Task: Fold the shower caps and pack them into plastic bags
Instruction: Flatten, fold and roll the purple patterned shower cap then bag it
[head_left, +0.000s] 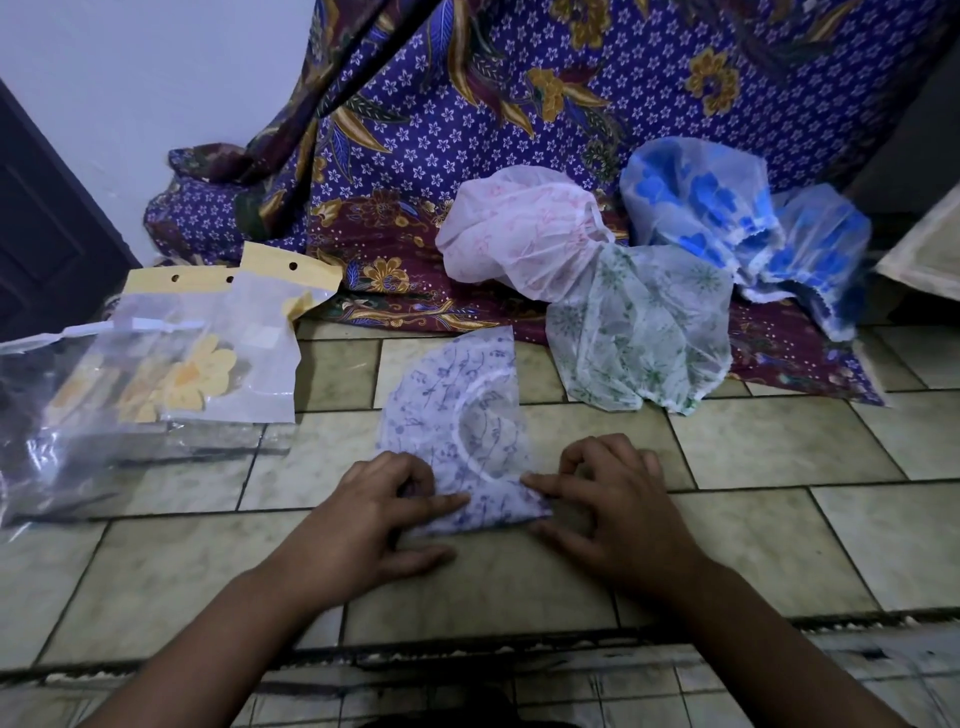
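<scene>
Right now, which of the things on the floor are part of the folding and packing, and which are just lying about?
Part of the job:
purple-print cap under left hand and right hand
pink cap
green cap
blue caps
yellow-topped plastic bags

Lying about:
batik cloth
large clear bag

A home: worn tiled floor, batik cloth draped by a plain wall and dark door.

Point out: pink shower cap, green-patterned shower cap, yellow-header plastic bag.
pink translucent shower cap (511, 234), head view, on its puffed crown.
green-patterned translucent shower cap (644, 332), head view, on its middle.
clear plastic bag with yellow header (262, 332), head view, on its clear front.
</scene>
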